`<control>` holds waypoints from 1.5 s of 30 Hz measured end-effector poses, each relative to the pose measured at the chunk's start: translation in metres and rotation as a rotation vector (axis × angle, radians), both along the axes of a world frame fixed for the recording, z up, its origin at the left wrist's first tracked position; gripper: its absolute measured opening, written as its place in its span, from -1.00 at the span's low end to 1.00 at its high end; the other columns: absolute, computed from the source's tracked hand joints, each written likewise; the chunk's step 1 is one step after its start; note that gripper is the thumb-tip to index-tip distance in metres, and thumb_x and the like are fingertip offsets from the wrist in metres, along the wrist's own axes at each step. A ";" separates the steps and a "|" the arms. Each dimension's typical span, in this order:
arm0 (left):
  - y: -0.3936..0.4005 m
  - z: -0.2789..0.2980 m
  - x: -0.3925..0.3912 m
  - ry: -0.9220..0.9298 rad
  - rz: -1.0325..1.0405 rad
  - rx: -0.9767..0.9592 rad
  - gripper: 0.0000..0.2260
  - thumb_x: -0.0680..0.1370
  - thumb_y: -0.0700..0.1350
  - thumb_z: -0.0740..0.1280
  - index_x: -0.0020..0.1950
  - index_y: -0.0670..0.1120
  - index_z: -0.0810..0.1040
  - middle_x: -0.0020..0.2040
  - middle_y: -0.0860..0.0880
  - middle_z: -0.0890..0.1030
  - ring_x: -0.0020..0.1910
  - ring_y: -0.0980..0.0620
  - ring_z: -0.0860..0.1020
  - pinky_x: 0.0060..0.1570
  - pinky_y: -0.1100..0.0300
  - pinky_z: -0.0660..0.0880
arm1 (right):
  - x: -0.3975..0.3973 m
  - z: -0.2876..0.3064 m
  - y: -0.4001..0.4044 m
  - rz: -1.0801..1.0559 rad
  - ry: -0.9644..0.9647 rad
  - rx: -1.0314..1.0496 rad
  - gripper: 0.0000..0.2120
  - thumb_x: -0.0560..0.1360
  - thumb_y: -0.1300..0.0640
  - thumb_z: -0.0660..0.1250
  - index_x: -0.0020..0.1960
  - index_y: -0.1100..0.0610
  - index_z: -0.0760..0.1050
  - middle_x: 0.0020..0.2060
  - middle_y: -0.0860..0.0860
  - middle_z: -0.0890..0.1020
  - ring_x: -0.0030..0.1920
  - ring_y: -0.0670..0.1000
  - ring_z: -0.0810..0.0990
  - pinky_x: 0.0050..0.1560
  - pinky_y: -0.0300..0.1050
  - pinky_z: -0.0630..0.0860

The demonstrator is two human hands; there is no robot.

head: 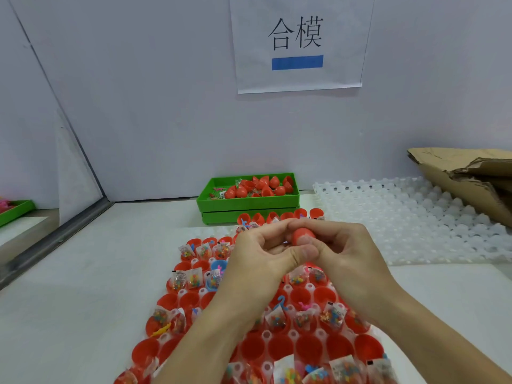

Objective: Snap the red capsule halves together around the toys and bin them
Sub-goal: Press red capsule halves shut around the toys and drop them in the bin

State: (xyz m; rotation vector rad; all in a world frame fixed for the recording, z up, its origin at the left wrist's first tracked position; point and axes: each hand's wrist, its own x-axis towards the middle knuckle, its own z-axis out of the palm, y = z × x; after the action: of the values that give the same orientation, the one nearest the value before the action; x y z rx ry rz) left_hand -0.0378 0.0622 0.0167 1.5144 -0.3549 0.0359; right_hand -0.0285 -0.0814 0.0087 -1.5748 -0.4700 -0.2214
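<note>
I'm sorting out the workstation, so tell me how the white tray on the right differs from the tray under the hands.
1. The right tray shows bare cups; the near tray is filled with red halves, many holding toy packets.
2. The right tray lies far right beside the cardboard; the near tray lies in front of the green bin.

Both look like the same white plastic grid trays, lying flat on the table.

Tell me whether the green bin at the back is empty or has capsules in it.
Not empty. The green bin holds a pile of red capsules along its back and right side, with a few loose small toys at its left end.
</note>
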 end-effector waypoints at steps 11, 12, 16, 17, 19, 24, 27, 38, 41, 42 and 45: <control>-0.005 0.000 -0.003 -0.081 0.058 -0.011 -0.65 0.41 -0.37 0.49 -0.05 0.09 0.68 -0.09 0.05 0.74 -0.05 0.11 0.71 -0.10 0.36 0.58 | 0.001 -0.005 0.002 -0.028 -0.056 0.040 -0.61 0.52 0.43 0.34 -0.07 -0.06 0.70 -0.13 -0.06 0.75 -0.04 -0.08 0.72 -0.04 -0.30 0.60; -0.006 0.000 -0.003 -0.086 0.057 -0.008 -0.66 0.40 -0.36 0.50 -0.05 0.08 0.68 -0.09 0.05 0.74 -0.06 0.11 0.71 -0.10 0.36 0.58 | 0.002 -0.006 0.000 -0.018 -0.051 0.046 -0.62 0.52 0.42 0.36 -0.06 -0.06 0.71 -0.12 -0.05 0.75 -0.03 -0.06 0.72 -0.03 -0.29 0.60; -0.005 0.003 -0.004 -0.166 0.091 0.078 -0.60 0.30 -0.07 0.57 0.12 0.05 0.65 -0.01 0.11 0.72 0.02 0.14 0.68 -0.03 0.35 0.57 | 0.006 -0.003 -0.006 0.127 0.126 0.265 -0.81 0.42 0.20 0.39 -0.02 0.09 0.74 -0.04 0.15 0.73 0.02 0.12 0.71 -0.02 -0.14 0.62; -0.003 0.003 -0.004 -0.193 0.123 0.104 -0.51 0.26 -0.02 0.57 0.18 0.06 0.63 0.03 0.14 0.71 0.06 0.17 0.66 -0.01 0.36 0.56 | 0.007 -0.002 -0.008 0.211 0.200 0.351 -0.79 0.43 0.18 0.39 0.02 0.17 0.72 -0.02 0.21 0.71 0.01 0.16 0.70 -0.03 -0.11 0.62; 0.000 0.004 -0.003 -0.242 0.157 0.130 -0.42 0.24 0.01 0.57 0.26 0.11 0.57 0.08 0.17 0.69 0.12 0.22 0.62 0.01 0.38 0.55 | 0.006 0.003 -0.010 0.401 0.302 0.477 -0.70 0.49 0.15 0.37 0.14 0.30 0.64 0.03 0.29 0.65 0.01 0.19 0.67 -0.01 -0.08 0.62; 0.000 0.006 -0.005 -0.338 0.114 0.200 -0.62 0.43 -0.24 0.53 0.21 0.00 0.62 0.10 0.08 0.67 0.13 0.10 0.63 0.03 0.24 0.60 | 0.004 0.006 -0.013 0.624 0.418 0.623 -0.59 0.54 0.09 0.24 0.29 0.31 0.51 0.25 0.44 0.51 0.23 0.36 0.54 0.24 0.11 0.57; 0.000 0.007 -0.005 -0.337 0.123 0.206 -0.71 0.43 -0.17 0.52 0.13 0.00 0.64 0.13 0.11 0.65 0.11 0.12 0.63 0.03 0.23 0.60 | 0.004 0.006 -0.011 0.668 0.432 0.638 -0.62 0.55 0.09 0.23 0.27 0.26 0.52 0.27 0.44 0.49 0.28 0.38 0.51 0.32 0.17 0.51; 0.003 0.004 -0.002 -0.409 0.264 0.306 -0.78 0.44 -0.09 0.53 0.05 0.05 0.62 -0.04 0.21 0.66 0.02 0.20 0.64 0.02 0.31 0.57 | 0.008 0.006 -0.015 0.266 0.319 0.341 -0.69 0.42 -0.06 0.40 0.05 0.13 0.63 -0.09 0.15 0.67 -0.18 0.07 0.65 -0.19 -0.08 0.61; 0.003 0.002 -0.001 -0.417 0.282 0.330 -0.78 0.44 -0.09 0.54 0.03 0.06 0.61 -0.07 0.21 0.66 -0.04 0.21 0.65 -0.04 0.32 0.58 | 0.010 0.005 -0.017 0.145 0.203 0.207 -0.84 0.44 0.02 0.49 -0.02 0.06 0.68 -0.09 0.12 0.71 -0.14 0.06 0.69 -0.16 -0.10 0.60; 0.003 0.002 -0.001 -0.410 0.279 0.320 -0.76 0.43 -0.08 0.54 0.05 0.06 0.61 -0.06 0.20 0.66 -0.03 0.20 0.65 -0.05 0.33 0.58 | 0.010 0.004 -0.017 0.108 0.181 0.192 -0.80 0.40 -0.01 0.48 -0.02 0.04 0.70 -0.10 0.11 0.72 -0.12 0.06 0.70 -0.14 -0.11 0.60; 0.002 0.001 -0.001 -0.388 0.273 0.285 -0.70 0.39 0.04 0.50 0.10 0.10 0.60 -0.02 0.22 0.65 0.01 0.22 0.64 -0.05 0.34 0.58 | 0.011 0.000 -0.013 0.035 0.180 0.234 -0.69 0.28 -0.12 0.47 -0.06 0.01 0.72 -0.12 0.11 0.73 -0.13 0.05 0.72 -0.17 -0.22 0.61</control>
State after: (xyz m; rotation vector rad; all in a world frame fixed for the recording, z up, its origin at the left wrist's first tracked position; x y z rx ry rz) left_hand -0.0386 0.0644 0.0177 1.8314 -0.4732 0.5192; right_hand -0.0176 -0.0947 0.0091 -1.3421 -0.3184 -0.1020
